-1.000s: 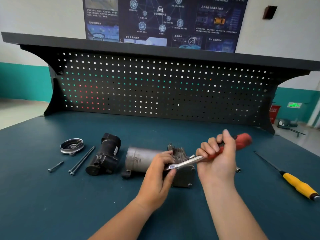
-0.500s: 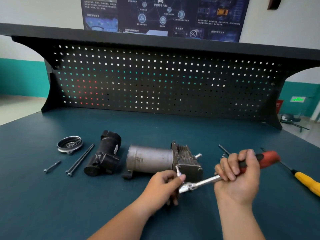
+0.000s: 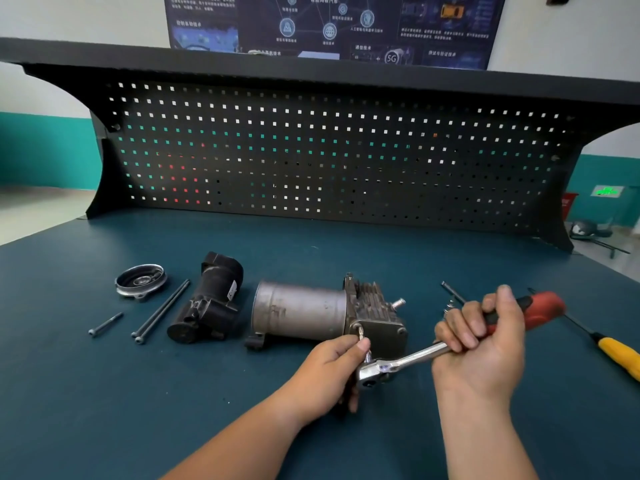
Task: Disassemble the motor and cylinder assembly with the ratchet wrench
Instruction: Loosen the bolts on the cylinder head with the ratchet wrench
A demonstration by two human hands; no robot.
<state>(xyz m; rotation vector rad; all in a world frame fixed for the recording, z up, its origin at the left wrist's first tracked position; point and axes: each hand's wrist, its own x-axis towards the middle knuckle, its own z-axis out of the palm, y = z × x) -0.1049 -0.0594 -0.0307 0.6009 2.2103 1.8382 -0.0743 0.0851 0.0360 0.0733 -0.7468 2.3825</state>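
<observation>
The grey motor can with its finned cylinder block (image 3: 304,310) lies on its side on the blue bench. My right hand (image 3: 481,344) grips the red and black handle of the ratchet wrench (image 3: 408,362), whose chrome head sits just in front of the block's near face. My left hand (image 3: 329,372) pinches the bit at the ratchet head, its tip against a bolt at the block's front left corner.
Left of the motor lie a black housing (image 3: 207,303), two long bolts (image 3: 161,311), a short bolt (image 3: 105,324) and a round metal cap (image 3: 140,280). Loose bolts (image 3: 453,294) and a yellow-handled screwdriver (image 3: 616,353) lie to the right. A pegboard (image 3: 329,154) backs the bench.
Both hands came down from the top of the block to its near face with the ratchet. Since half a second ago they have hardly moved; the bit stays at the bolt.
</observation>
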